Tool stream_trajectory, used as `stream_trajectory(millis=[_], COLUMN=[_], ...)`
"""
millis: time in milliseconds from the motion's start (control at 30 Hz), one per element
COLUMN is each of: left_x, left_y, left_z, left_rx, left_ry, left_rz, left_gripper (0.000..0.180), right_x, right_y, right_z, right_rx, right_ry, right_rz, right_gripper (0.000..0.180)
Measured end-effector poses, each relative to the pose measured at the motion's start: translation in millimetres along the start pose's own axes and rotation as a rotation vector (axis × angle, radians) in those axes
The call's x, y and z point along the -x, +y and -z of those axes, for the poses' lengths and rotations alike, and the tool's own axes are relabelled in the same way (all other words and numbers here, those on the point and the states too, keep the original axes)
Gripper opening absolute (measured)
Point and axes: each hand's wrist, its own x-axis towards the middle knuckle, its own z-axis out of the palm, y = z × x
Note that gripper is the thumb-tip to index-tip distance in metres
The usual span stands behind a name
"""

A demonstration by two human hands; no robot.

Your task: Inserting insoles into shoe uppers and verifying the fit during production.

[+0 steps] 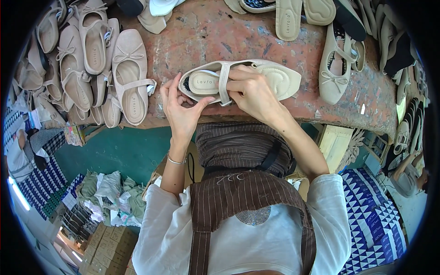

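A beige strapped flat shoe [248,63] lies sideways on the worktable, its heel to the left. My left hand [179,106] grips the heel end, thumb on the near rim and fingers round the back. A beige insole [280,82] runs through the shoe under the strap [223,83]. Its printed heel part sits toward the shoe's heel, and its cushioned forefoot lies over the toe end at the right. Curled fingers of my right hand [250,89] hold the insole's middle, just right of the strap; the fingertips are partly hidden.
Beige flat shoes with bows [130,78] are piled at the left of the worn red-brown worktable [192,41]. Loose insoles [288,23] lie at the back, near another bow shoe [337,68]. More shoes crowd the right. Cartons [107,247] stand on the floor, lower left.
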Motion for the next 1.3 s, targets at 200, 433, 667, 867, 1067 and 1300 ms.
stream_trajectory(millis=[200, 433, 667, 867, 1067, 1300], left_x=[2, -1, -17, -25, -31, -35], left_y=[-8, -10, -15, -18, -21, -17], left_z=[-2, -5, -7, -1, -4, -1], left_rx=[0.040, 0.107, 0.170, 0.190, 0.212, 0.222], left_ry=[0.027, 0.054, 0.124, 0.099, 0.104, 0.056], left_rz=[0.018, 0.057, 0.169, 0.313, 0.264, 0.229], left_gripper=[0.086, 0.081, 0.045, 0.022, 0.008, 0.008], right_x=[-12, -17, -21, -15, -18, 5], right_y=[-3, -5, -1, -7, -1, -27], right_z=[-8, -9, -20, -24, -25, -13], right_rx=[-0.108, -0.118, -0.024, 0.172, 0.230, 0.470], right_ry=[0.011, 0.009, -0.042, -0.138, -0.294, -0.307], right_rz=[-0.023, -0.062, -0.062, 0.040, 0.342, 0.051], right_gripper=[0.025, 0.023, 0.021, 0.025, 0.043, 0.040])
